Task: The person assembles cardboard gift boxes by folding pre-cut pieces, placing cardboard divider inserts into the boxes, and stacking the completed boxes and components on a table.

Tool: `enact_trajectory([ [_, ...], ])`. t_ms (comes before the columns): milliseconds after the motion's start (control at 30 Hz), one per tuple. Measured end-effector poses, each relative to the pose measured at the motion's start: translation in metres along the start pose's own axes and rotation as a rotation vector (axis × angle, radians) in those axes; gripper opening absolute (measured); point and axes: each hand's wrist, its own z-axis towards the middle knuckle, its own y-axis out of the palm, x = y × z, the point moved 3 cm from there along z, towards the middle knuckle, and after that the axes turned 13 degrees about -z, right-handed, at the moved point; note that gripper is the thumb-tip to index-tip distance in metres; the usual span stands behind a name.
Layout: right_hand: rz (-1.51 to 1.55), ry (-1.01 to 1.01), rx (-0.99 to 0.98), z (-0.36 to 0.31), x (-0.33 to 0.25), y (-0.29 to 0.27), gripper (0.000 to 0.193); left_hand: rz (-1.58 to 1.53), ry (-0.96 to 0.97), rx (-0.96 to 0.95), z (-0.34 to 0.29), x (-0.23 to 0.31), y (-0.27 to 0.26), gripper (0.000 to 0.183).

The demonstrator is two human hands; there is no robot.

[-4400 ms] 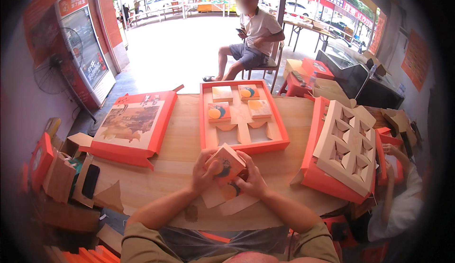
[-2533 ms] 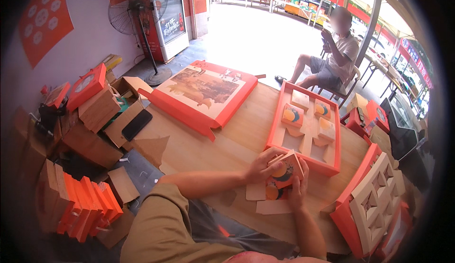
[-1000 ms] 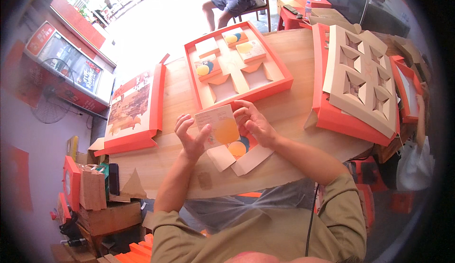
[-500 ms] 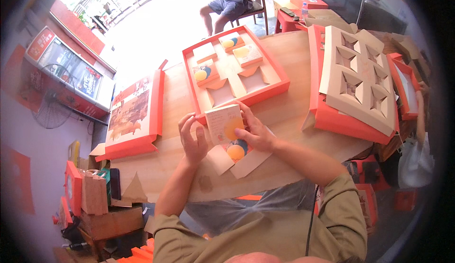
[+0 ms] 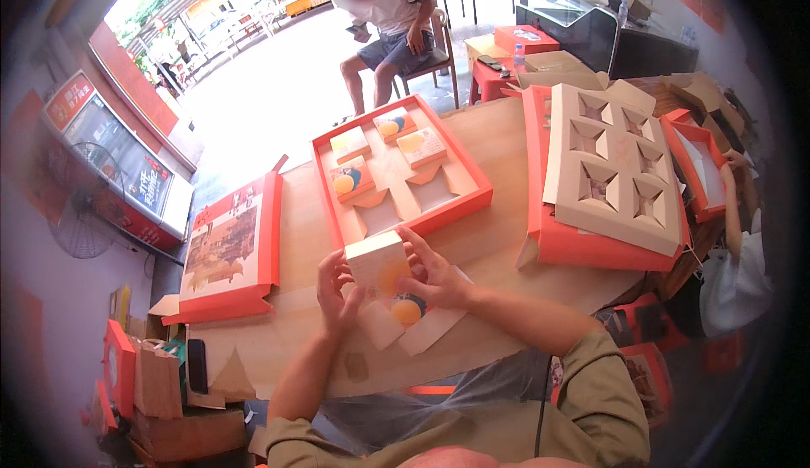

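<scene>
My right hand grips a small printed box above the worktop, my left hand at its left edge (touching or not, I can't tell). Beyond, a red-rimmed tray carries four similar boxes; to my right sits a six-hole cardboard insert.

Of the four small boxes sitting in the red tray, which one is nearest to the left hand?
The lower-left box, directly beyond the left grey-bottomed slot; the other three boxes sit farther from the left hand.
</scene>
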Motion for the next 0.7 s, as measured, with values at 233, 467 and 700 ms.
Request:
enact_trajectory([
  [233, -0.014, -0.012, 0.016, 0.003, 0.003, -0.002, 0.085, 0.05, 0.08, -0.02, 0.006, 0.002, -0.005, 0.059],
  [467, 0.065, -0.034, 0.022, -0.002, 0.001, -0.005, 0.087, -0.074, -0.137, -0.136, 0.013, -0.001, -0.014, 0.063],
  [700, 0.071, 0.017, -0.02, 0.003, 0.001, 0.004, 0.09, -0.138, -0.159, -0.131, 0.009, 0.009, -0.022, 0.066],
])
